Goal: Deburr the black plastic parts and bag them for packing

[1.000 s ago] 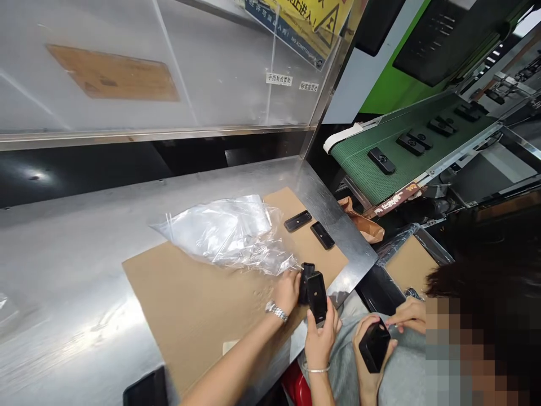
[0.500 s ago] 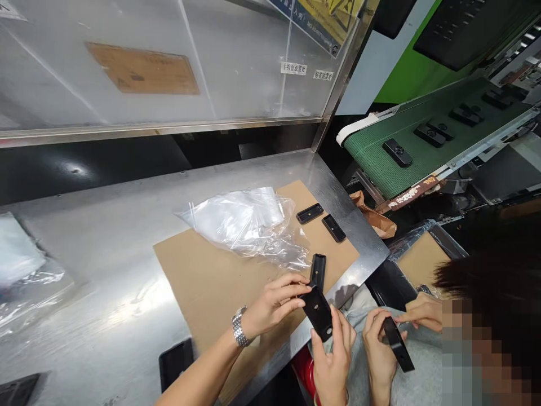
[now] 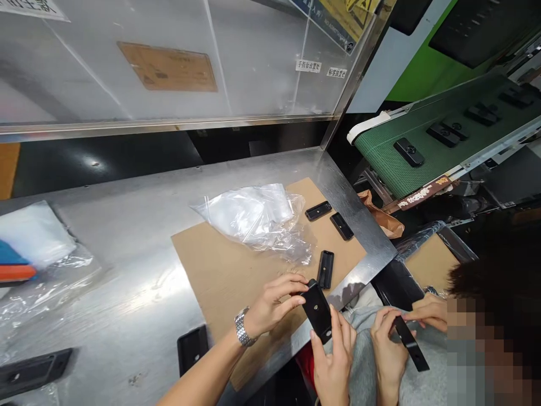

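Note:
Between my two hands, over the table's front edge, is a black rectangular plastic housing (image 3: 316, 311), tilted, with small holes in its face. My left hand (image 3: 281, 301), with a metal watch on the wrist, pinches its upper end. At its lower end, the thumb and fingers of my right hand (image 3: 335, 352) grip the sides. A similar black part (image 3: 325, 269) lies just beyond on the brown cardboard sheet (image 3: 228, 282). Two more, one black tray-like part (image 3: 318, 211) and another (image 3: 341, 226), rest near the cardboard's right corner.
A clear plastic bag (image 3: 253, 217) lies across the cardboard. Other black parts (image 3: 192, 348) sit on the metal table (image 3: 139, 316) at left. To my right, a co-worker's hands (image 3: 391, 344) hold a black part. A green conveyor (image 3: 389, 163) carries several black pieces.
The view has shifted left, so more of the table's left side shows. Both hands keep hold of the housing, now apart in view from the part behind it. The co-worker's part has tilted slightly.

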The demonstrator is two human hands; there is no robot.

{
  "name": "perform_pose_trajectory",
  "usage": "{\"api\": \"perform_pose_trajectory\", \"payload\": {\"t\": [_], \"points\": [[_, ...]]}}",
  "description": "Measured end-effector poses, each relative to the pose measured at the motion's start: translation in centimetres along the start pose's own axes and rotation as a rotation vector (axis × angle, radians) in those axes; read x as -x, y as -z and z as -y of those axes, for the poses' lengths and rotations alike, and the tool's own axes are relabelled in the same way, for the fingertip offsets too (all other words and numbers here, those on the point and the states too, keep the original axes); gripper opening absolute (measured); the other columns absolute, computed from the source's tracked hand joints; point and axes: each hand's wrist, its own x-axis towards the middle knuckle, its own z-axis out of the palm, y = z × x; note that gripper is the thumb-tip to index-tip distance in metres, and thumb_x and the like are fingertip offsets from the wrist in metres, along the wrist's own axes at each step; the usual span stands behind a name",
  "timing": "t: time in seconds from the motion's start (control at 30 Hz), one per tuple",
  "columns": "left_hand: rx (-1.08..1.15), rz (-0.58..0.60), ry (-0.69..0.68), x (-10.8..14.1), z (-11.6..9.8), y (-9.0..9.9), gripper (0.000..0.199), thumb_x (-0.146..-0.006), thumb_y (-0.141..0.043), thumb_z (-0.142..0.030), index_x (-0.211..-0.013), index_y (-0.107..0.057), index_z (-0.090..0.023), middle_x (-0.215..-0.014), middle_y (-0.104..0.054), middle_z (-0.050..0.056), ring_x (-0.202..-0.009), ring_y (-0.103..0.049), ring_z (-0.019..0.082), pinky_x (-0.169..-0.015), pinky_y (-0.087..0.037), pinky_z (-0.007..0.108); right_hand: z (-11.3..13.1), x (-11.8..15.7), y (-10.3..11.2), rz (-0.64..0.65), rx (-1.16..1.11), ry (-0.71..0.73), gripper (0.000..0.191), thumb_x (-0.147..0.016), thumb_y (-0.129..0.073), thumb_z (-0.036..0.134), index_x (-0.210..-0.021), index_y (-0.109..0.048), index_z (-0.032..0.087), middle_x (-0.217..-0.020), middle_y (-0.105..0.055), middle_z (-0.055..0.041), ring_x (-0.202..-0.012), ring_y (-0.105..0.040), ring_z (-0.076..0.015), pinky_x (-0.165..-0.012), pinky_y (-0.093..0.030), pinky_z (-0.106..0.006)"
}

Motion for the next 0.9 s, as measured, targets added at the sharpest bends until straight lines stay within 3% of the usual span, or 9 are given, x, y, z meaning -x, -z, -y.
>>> {"api": "perform_pose_trajectory", "payload": {"t": [0.13, 0.3, 0.43, 0.6, 0.8, 0.9], "points": [[-0.006, -0.017, 0.069, 0.3, 0.1, 0.2, 0.012, -0.079, -0.055, -0.025, -0.074, -0.061, -0.017, -0.094, -0.065, 0.011, -0.088, -0.06, 0.018, -0.077, -0.048, 0.03, -0.5, 0.8, -0.7, 0.041, 0.009, 0.007, 0.051, -0.082, -0.051, 0.036, -0.129, -0.04, 0.022, -0.114, -0.053, -0.013, -0.104, -0.049, -0.0298, -0.08, -0.042, -0.045], [0.017, -0.02, 0.082, 0.7, 0.3, 0.5, 0.017, -0.08, -0.054, -0.026, -0.092, -0.064, -0.018, -0.1, -0.064, 0.011, -0.093, -0.059, 0.019, -0.081, -0.048, 0.032, -0.9, 1.4, -1.5, 0.087, 0.009, 0.0, 0.053, -0.081, -0.055, 0.034, -0.129, -0.038, 0.02, -0.116, -0.051, -0.0124, -0.105, -0.046, -0.0276, -0.084, -0.039, -0.043], [0.022, -0.055, 0.13, 0.8, 0.5, 0.7, 0.017, -0.08, -0.055, -0.029, -0.083, -0.067, -0.017, -0.096, -0.066, 0.011, -0.089, -0.06, 0.019, -0.081, -0.049, 0.033, -0.7, 1.4, -1.9, 0.106, 0.001, -0.019, 0.053, -0.081, -0.054, 0.035, -0.13, -0.036, 0.021, -0.115, -0.051, -0.0127, -0.104, -0.046, -0.0273, -0.083, -0.04, -0.042], [0.012, -0.054, 0.121, 0.9, 1.1, 0.6, 0.021, -0.081, -0.053, -0.029, -0.095, -0.066, -0.02, -0.099, -0.065, 0.01, -0.091, -0.06, 0.019, -0.081, -0.049, 0.034, -0.6, 1.2, -2.2, 0.094, 0.03, 0.0, 0.052, -0.081, -0.053, 0.038, -0.128, -0.039, 0.021, -0.113, -0.054, -0.0114, -0.102, -0.049, -0.0262, -0.082, -0.04, -0.041], [0.006, -0.055, 0.147, 0.6, 1.4, 0.8, 0.016, -0.08, -0.055, -0.028, -0.082, -0.066, -0.018, -0.092, -0.065, 0.01, -0.084, -0.06, 0.018, -0.076, -0.048, 0.031, -1.0, 1.0, -2.0, 0.131, 0.002, -0.014, 0.053, -0.082, -0.053, 0.036, -0.13, -0.036, 0.022, -0.115, -0.052, -0.0131, -0.102, -0.047, -0.0286, -0.083, -0.038, -0.044], [-0.007, -0.011, 0.143, 0.3, 1.7, 0.8, 0.018, -0.081, -0.052, -0.028, -0.089, -0.064, -0.018, -0.095, -0.063, 0.009, -0.087, -0.059, 0.017, -0.079, -0.046, 0.03, -1.2, 1.2, -2.7, 0.15, -0.008, -0.027, 0.053, -0.082, -0.053, 0.036, -0.13, -0.037, 0.021, -0.115, -0.051, -0.0131, -0.103, -0.046, -0.0283, -0.084, -0.037, -0.044]]}}
